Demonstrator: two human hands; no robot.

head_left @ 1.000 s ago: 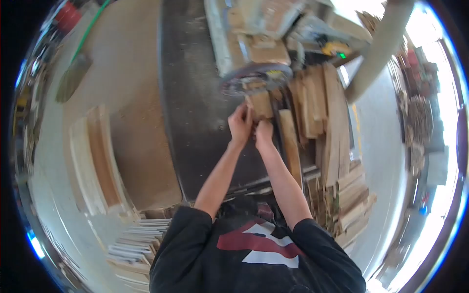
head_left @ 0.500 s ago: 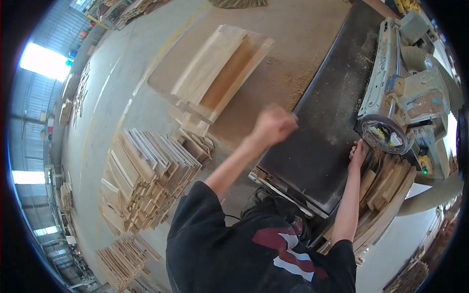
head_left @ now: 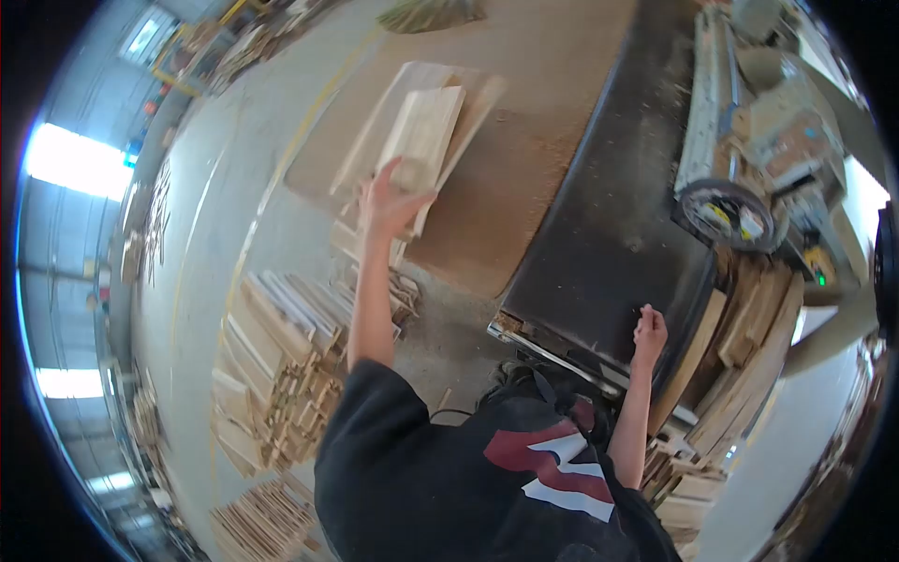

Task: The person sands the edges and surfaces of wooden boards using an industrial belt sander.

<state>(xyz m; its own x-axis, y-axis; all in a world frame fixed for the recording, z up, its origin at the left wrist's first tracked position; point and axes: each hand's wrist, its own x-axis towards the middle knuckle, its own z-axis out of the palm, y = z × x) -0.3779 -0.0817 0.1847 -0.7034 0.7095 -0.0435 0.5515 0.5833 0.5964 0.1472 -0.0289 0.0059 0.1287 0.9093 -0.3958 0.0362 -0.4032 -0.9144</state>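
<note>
A pale wooden board [head_left: 431,122] lies over other boards in the stack at upper centre. My left hand [head_left: 391,204] is at its near end, thumb and fingers gripping it on either side. Motion blurs the fingertips a little. My right hand [head_left: 650,335] is closed with nothing visible in it, over the near right part of the dark machine table [head_left: 599,253].
A machine with a round handwheel [head_left: 726,214] stands at the right, beside timber pieces [head_left: 757,314]. Wood piles [head_left: 304,393] and thin strips [head_left: 262,515] are on the floor at lower left. Sawdust [head_left: 552,155] lies left of the dark table.
My left hand has moved left from beside the dark table to the board stack and taken hold of a board. My right hand has left the handwheel area and come nearer my body.
</note>
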